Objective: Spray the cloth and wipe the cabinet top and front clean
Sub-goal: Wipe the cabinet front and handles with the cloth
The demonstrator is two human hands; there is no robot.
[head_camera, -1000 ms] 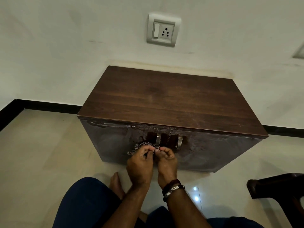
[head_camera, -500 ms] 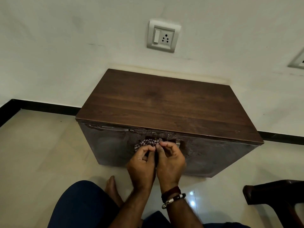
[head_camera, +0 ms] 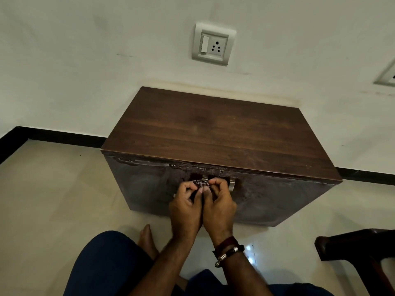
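Both hands, left [head_camera: 185, 208] and right [head_camera: 218, 205], grip a bunched checked cloth [head_camera: 200, 183] between curled fingers, just in front of the cabinet [head_camera: 213, 135] front by its handles. The front looks streaked, the top dry; wiping seems under way or about to begin there. No spray bottle shows. No readable writing or brand anywhere

Cabinet top [head_camera: 218, 133]: dark wood-grain, matt, smooth. Cabinet front [head_camera: 277, 199] below it: dull, smeary w/ streaky marks. Door handles [head_camera: 232, 184] at front's upper middle: brushed metal. Cloth [head_camera: 201, 183] by handles: checked woven fabric, bunched. Floor [head_camera: 53, 199] around cabinet: pale tile, glossy, w/ light reflections. Wall [head_camera: 85, 60] behind: matt paint, scuffed. Switch socket [head_camera: 212, 44] above: smooth plastic.
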